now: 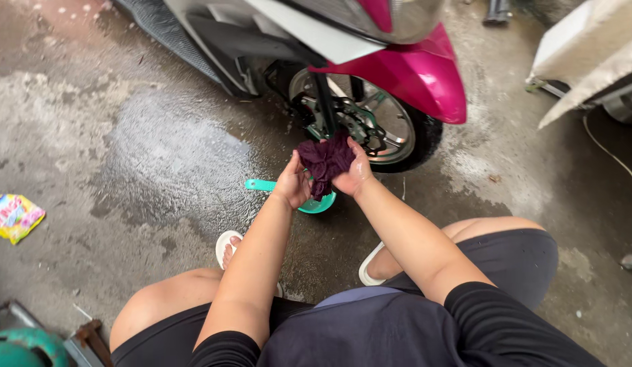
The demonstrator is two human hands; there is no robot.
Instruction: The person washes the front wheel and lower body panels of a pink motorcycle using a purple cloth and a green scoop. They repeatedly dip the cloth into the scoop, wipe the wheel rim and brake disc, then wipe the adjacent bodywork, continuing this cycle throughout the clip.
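I see both hands meeting at the centre of the frame: my left hand [293, 183] and right hand [354, 171] each have their grip clenched on a dark purple rag [325, 162], bunched between them. Right under it sits a teal scoop [268, 185] on the wet concrete floor [159, 156]. Just above, the scooter's front wheel [390, 129] stands under a magenta fender [411, 71]. A colourful packet [13, 216] lies at the left edge.
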